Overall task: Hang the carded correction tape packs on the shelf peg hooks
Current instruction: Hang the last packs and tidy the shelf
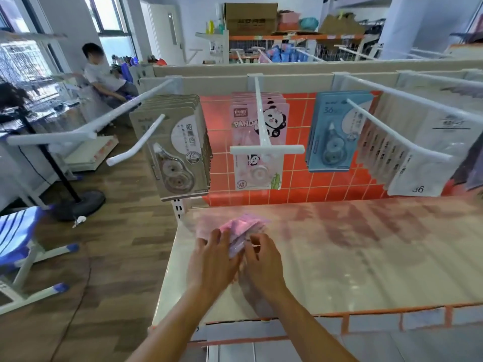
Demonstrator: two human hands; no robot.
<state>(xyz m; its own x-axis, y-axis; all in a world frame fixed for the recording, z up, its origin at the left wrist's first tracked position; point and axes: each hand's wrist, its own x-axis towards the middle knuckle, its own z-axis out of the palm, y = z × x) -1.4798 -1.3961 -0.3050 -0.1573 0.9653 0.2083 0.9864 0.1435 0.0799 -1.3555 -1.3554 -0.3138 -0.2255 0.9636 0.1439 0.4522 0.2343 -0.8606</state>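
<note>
Both forearms come in from the bottom edge and meet over the front left part of the shelf [366,257]. Left hand [214,257] grips the left side of the pink packs [244,224], fingers curled over the top card. Right hand [264,258] is just beside it, fingertips pinching the near edge of the same pile. Motion blur here, so the exact finger placement is not clear. The pile lies flat on the shelf, slightly fanned, well below the hooks.

Behind it stands an orange tiled back panel [298,176] with white peg hooks sticking out toward the viewer. Centre peg hook [260,113] carries the panda packs [274,118], pink cards matching the pile in colour, with a white cross bar [267,149] at its tip. To its left, grey packs [180,152] hang as a thick stack on a bent hook [142,143]. To the right hang blue packs [330,137], then a long row of white packs [413,163].

Off to the left: wooden floor [125,218], a blue striped chair [18,231], a black fan base [83,205], and a person [104,77] seated at the back.
</note>
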